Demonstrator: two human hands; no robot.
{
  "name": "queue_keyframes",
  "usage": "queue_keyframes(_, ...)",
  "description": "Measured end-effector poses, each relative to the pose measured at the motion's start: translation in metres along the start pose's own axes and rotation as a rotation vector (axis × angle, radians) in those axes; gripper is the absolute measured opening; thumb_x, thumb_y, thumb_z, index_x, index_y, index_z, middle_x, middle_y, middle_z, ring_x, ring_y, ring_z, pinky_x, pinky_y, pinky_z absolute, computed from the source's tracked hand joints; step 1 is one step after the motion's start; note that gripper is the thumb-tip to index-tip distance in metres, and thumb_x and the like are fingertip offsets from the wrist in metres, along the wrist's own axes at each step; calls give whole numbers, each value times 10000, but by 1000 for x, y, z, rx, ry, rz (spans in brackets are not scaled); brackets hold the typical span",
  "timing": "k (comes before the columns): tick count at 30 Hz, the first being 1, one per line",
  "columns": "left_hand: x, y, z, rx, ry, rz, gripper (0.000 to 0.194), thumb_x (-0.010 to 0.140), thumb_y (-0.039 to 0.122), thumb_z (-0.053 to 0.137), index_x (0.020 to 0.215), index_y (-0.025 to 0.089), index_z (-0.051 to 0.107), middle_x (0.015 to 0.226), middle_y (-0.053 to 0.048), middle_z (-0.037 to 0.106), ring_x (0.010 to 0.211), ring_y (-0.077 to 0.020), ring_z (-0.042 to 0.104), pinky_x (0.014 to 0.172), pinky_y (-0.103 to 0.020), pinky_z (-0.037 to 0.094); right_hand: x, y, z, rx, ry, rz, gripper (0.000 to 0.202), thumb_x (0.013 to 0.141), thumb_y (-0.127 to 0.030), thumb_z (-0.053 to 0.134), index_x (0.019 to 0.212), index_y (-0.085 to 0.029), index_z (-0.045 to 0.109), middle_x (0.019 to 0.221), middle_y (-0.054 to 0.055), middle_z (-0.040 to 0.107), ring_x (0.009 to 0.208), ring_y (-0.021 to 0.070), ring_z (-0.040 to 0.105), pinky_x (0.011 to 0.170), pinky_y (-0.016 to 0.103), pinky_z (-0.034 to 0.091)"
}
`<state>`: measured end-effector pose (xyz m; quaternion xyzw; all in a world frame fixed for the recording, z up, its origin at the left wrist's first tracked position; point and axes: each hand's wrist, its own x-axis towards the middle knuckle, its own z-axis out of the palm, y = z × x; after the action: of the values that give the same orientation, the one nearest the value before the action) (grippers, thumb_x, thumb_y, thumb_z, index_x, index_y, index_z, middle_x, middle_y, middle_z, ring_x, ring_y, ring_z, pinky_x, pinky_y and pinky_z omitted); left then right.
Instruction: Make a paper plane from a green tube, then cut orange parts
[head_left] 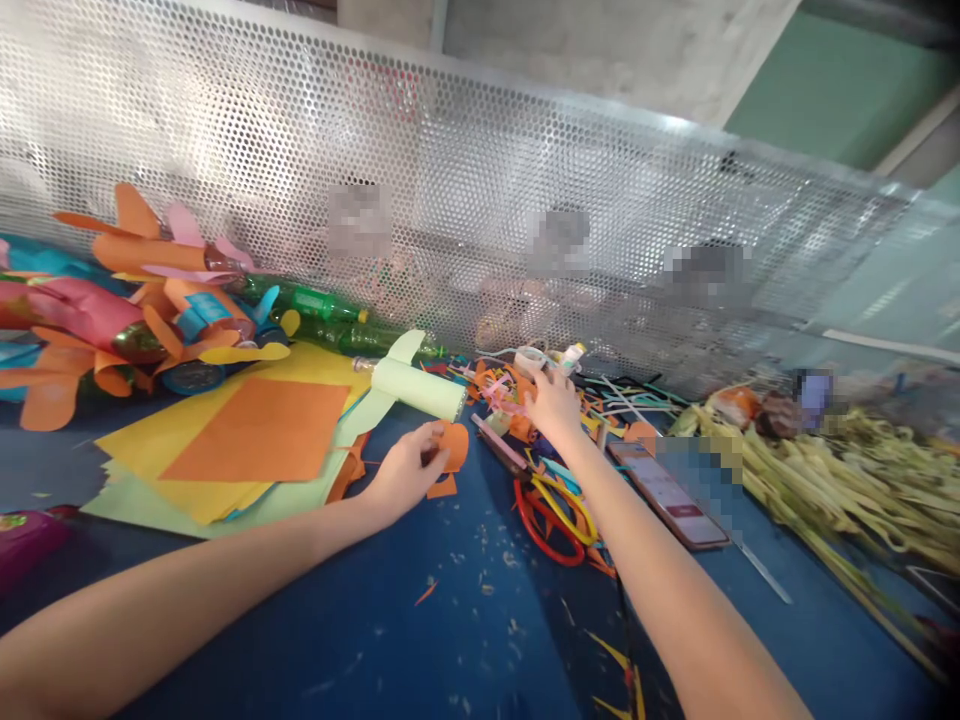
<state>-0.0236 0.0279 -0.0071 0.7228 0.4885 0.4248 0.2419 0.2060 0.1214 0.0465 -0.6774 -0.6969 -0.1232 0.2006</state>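
Paper piece point(457, 440): orange, curved; is sitting just below frame centre, its near part standing clear of the left fingers.
Left hand point(405, 475): is pinching that piece at its left side, thumb and fingertips nearly closed; the light hold is probably keeping the curve from being crushed.
Right hand point(556, 405): is hovering or resting over the scraps point(501, 384), right of centre, palm down, fingers half bent and spread. Blur is hiding the fingertips, so whether they are holding anything I cannot tell; a white object point(529, 358) and a small bottle point(574, 355) are lying close to them.
Green-wrapped bottle point(424, 390): is lying on its side above the left hand, presumably within easy reach.
Sheets point(259, 430): are lying stacked, left of centre, flat and apart from the scraps, likely to avoid creasing.
Scissors point(520, 512): are lying below the right hand, red and yellow handles nearer the wearer, perhaps for quick pickup.
Phone point(671, 495): is lying face up, right of the right forearm.
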Motion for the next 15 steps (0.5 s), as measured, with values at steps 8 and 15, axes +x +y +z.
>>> queue_keyframes(8,5,-15,2,-11,55,-12,445,728,93,500,1161,189,465,1036,-87,568,958,-205,551,867,-376,440,-84,-56,-27,142,-124,-401,129,843,-234,478,824,-194,599,816,42,630,831,194,561,782,314,434)
queue_keyframes(15,14,6,-31,160,-110,77,727,667,195,601,1332,183,308,1209,-142,461,1046,-232,513,870,-365,428,-132,-57,-25,400,-191,-624,323,881,-253,435,1197,-256,506,1172,63,556,1088,210,486,948,407,392)
